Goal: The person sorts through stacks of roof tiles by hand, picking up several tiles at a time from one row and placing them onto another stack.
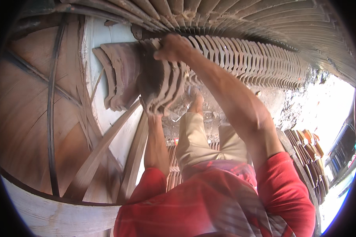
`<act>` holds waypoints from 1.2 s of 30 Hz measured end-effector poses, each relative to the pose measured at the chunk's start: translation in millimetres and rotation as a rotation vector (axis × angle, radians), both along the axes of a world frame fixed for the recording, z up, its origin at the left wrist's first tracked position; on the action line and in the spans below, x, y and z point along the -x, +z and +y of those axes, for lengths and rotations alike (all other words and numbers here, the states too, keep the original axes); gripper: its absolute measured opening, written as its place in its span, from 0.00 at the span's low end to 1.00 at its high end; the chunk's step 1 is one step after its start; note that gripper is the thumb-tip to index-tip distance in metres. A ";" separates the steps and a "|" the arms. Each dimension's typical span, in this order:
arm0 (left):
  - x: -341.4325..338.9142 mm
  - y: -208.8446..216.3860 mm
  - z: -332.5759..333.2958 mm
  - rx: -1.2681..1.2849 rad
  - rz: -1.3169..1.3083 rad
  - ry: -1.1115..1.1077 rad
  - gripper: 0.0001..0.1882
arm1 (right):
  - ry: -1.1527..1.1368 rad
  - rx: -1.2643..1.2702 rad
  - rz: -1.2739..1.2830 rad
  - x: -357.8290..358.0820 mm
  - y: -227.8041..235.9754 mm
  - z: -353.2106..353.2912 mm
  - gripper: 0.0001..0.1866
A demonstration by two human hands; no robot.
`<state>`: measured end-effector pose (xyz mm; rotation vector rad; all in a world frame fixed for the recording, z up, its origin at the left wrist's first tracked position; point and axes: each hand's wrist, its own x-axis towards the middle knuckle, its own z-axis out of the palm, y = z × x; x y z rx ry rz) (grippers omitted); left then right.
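Note:
Between my hands is a small bunch of curved clay roof tiles (157, 81), upright with their wavy edges facing right. My right hand (173, 48) reaches across and is closed over their upper edge. At their lower edge, my left hand (154, 116) grips from below, its fingers mostly hidden by the tiles. Just left of the bunch, more curved tiles (122, 73) lean against a pale board. On the right, a long row of the same tiles (241, 59) stands on edge, packed closely.
Another dense tile stack (233, 15) overhangs the row. Slanted wooden planks (111, 158) and a thin dark bar (51, 102) stand at the left. Further tiles are stacked at the lower right (307, 158) and beside my legs (173, 162). Dirt ground (221, 104) lies around my bare foot.

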<state>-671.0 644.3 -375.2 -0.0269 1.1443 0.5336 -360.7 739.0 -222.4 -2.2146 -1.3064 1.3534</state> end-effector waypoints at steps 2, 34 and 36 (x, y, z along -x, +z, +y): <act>-2.3 9.9 -8.0 0.010 0.043 -0.015 0.37 | -0.114 0.047 0.050 -16.7 3.2 -38.8 0.25; -523.0 275.6 -498.5 -0.141 0.089 -1.387 0.42 | -1.982 -0.352 0.156 -194.4 302.1 -941.6 0.20; -560.3 293.4 -536.1 -0.148 0.051 -1.408 0.42 | -1.975 -0.371 0.097 -219.4 315.1 -977.7 0.20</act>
